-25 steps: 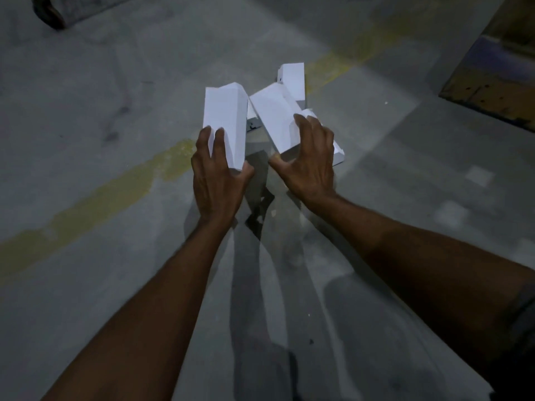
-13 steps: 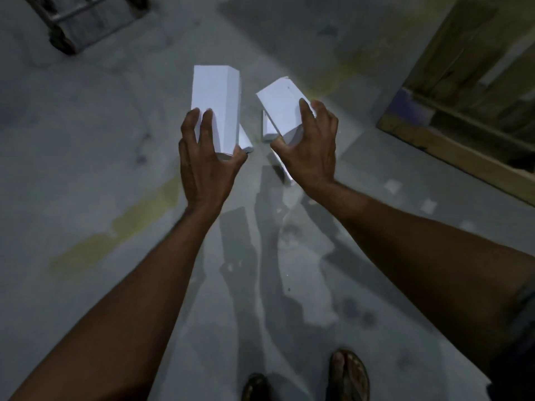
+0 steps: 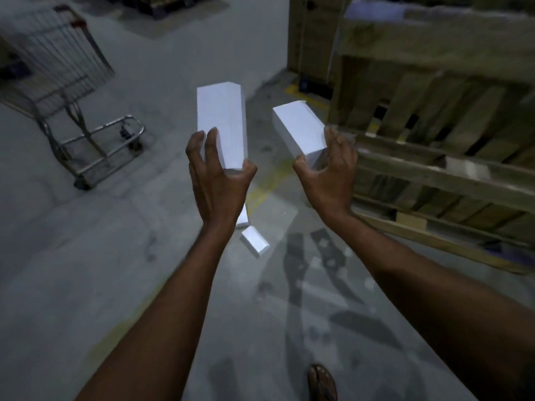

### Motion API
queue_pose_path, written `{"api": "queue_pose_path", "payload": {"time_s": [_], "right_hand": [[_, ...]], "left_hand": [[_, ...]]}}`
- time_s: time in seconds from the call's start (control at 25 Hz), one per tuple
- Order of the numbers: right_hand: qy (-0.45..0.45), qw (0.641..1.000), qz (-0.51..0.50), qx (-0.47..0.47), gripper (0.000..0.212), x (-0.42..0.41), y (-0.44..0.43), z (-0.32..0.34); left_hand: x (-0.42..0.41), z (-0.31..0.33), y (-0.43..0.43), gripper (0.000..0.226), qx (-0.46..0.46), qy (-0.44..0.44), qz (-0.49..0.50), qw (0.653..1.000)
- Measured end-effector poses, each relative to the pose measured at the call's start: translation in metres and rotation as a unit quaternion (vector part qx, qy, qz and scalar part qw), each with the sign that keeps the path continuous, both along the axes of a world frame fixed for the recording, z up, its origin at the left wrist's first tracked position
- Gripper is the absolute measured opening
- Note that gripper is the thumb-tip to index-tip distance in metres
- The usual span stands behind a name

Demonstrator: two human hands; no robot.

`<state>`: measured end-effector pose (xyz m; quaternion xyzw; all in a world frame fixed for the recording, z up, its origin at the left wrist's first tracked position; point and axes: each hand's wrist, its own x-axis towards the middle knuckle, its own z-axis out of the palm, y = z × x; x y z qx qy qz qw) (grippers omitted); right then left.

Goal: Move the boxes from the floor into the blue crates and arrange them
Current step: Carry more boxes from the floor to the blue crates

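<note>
White box [image 3: 221, 123] gripped upright by left hand [image 3: 217, 180]; right hand [image 3: 328, 175] grips tilted box [image 3: 298, 128].

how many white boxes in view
4: a box in the left hand, a box in the right hand, two on the floor: one plain, one partly behind the left wrist. Others may be hidden.

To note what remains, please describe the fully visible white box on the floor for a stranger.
From the wooden pallet at right, look left to the floor below the left hand. The small box lies there unheld, in full view, unlike its neighbour behind that wrist.
</note>
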<state>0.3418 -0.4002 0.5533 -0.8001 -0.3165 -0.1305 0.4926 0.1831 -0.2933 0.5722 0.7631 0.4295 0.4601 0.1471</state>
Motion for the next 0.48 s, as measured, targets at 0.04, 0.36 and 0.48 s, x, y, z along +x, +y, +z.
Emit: {"api": "queue_pose_path", "payload": {"time_s": [0.04,0.36,0.48], "right_hand": [[-0.002,1.0,-0.015,0.013,0.076,-0.002,-0.023,0.026],[-0.043,0.984,-0.158,0.072,0.071,-0.034,-0.226,0.161],[-0.057,0.968,-0.224,0.098,0.071,-0.053,-0.312,0.193]], "left_hand": [[0.002,0.022,-0.019,0.072,-0.003,-0.015,-0.023,1.0],[0.007,0.143,-0.162,0.07,-0.009,-0.058,-0.22,0.974],[0.018,0.174,-0.224,0.069,0.003,-0.065,-0.3,0.952]]}}
